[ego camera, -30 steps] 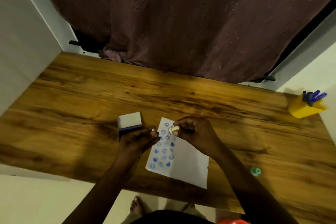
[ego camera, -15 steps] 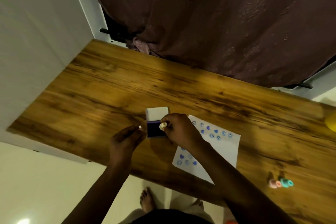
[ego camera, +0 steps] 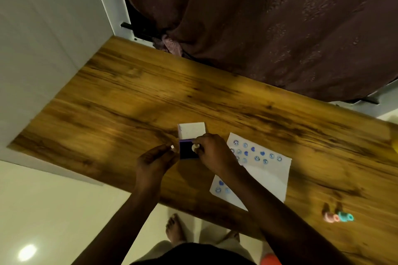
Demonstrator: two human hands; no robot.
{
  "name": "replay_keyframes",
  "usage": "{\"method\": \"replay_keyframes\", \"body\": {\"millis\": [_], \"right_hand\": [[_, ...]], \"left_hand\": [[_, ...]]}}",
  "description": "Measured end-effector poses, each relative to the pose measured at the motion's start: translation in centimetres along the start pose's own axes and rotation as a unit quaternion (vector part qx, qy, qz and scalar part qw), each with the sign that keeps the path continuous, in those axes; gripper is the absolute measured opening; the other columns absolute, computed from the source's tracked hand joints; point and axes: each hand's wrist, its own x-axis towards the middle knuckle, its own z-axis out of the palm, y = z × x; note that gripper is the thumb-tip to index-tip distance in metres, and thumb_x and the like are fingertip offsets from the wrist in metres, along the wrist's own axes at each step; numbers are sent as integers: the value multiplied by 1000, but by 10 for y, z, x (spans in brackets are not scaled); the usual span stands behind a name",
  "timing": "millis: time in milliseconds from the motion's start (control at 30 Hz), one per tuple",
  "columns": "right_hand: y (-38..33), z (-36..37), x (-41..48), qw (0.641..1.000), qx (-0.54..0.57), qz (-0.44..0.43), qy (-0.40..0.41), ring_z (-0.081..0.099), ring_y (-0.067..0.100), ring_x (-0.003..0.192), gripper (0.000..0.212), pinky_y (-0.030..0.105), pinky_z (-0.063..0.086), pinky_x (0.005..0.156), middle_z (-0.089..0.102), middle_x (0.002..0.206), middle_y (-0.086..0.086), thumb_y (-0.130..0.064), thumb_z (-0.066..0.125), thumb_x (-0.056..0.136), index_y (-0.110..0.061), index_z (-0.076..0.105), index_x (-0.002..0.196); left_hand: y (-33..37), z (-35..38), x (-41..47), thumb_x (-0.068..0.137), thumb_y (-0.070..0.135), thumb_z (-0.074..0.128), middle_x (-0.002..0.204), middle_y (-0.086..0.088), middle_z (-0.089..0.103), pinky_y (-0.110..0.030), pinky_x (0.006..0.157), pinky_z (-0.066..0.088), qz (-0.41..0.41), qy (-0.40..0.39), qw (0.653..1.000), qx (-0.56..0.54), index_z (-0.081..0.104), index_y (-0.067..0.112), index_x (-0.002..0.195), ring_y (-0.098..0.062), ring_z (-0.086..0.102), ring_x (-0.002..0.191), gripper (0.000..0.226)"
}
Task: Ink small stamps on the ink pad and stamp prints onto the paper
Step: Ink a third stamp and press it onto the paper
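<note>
The open ink pad (ego camera: 187, 150) lies on the wooden table (ego camera: 133, 101), its dark blue pad facing up and its white lid (ego camera: 191, 130) folded back behind it. My right hand (ego camera: 212, 154) pinches a small white stamp (ego camera: 195, 147) and holds it down on the pad. My left hand (ego camera: 156, 160) touches the pad's left edge with curled fingers, steadying it. The white paper (ego camera: 267, 175), covered with several blue smiley and heart prints, lies just right of the pad; my right forearm hides part of it.
Small pink and teal stamps (ego camera: 338, 217) lie near the table's front right edge. A dark curtain (ego camera: 258, 17) hangs behind the table and a white wall (ego camera: 43, 38) stands on the left. My bare foot (ego camera: 175, 229) shows on the floor below.
My right hand carried the white stamp from the paper leftward onto the ink pad. My left hand stayed at the pad's left edge. The view swung left.
</note>
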Motion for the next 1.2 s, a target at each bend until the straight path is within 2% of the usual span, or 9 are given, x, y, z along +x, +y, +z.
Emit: {"method": "replay_keyframes", "body": {"millis": [167,300,467,633,700,867,1067,1133,1200], "right_hand": [[-4,2,1,1000,-27,4,0,61,29,128,37,38,50,107,68,136,11,-13,65,98,-15,68,135],[-4,3,1,999,-34,5,0,62,29,129,37,39,51,107,68,136,11,-12,68,96,-15,68,134],[-5,0,3,999,-40,8,1,64,31,125,36,40,53,104,68,134,13,-13,69,96,-17,70,132],[-4,-6,2,999,-47,-8,-2,66,33,121,36,42,56,102,70,131,16,-9,70,94,-16,71,129],[-2,-7,-1,1000,-25,-15,6,67,31,119,32,41,57,100,71,128,13,-11,69,95,-16,72,127],[2,-18,-15,993,76,-24,83,73,21,104,23,34,59,88,79,112,4,-17,70,93,-19,77,115],[43,-36,-55,973,156,35,169,73,11,96,18,34,60,87,80,106,-3,-24,73,93,-21,78,110],[67,-42,-71,963,163,87,194,73,4,93,24,21,60,82,79,114,-2,-21,76,92,-21,75,116],[90,-47,-88,956,150,145,205,72,0,89,28,4,50,72,78,118,-1,-21,76,92,-19,72,120]], "left_hand": [[-4,2,2,91,6,74,112,-16,80,-46,97,58,-23,2,1000,18,77,5,114,-32,75,108,24],[-7,5,3,89,7,76,110,-14,81,-41,90,60,-20,3,1000,17,80,9,109,-30,77,106,21],[-6,11,-1,89,6,75,104,-13,82,-26,75,63,-3,-9,1000,7,83,14,100,-27,79,100,16],[1,18,-6,89,7,76,103,-11,82,-34,83,60,5,-8,1000,19,84,17,98,-28,78,102,16],[4,19,-6,89,6,76,103,-11,82,-32,81,62,9,-7,1000,23,84,17,98,-27,78,102,16],[3,22,-6,89,8,75,107,-13,82,-27,78,63,15,-43,999,20,82,15,104,-28,78,104,18],[-10,46,-10,86,3,75,117,-9,79,-30,80,64,-9,-95,995,5,76,11,116,-26,75,111,31],[-14,58,-12,80,7,77,118,-8,79,-37,84,65,-18,-115,993,3,74,15,119,-26,76,110,41],[-17,69,-15,74,11,80,116,-9,79,-46,91,62,-26,-125,992,6,73,22,118,-27,76,109,47]]}}
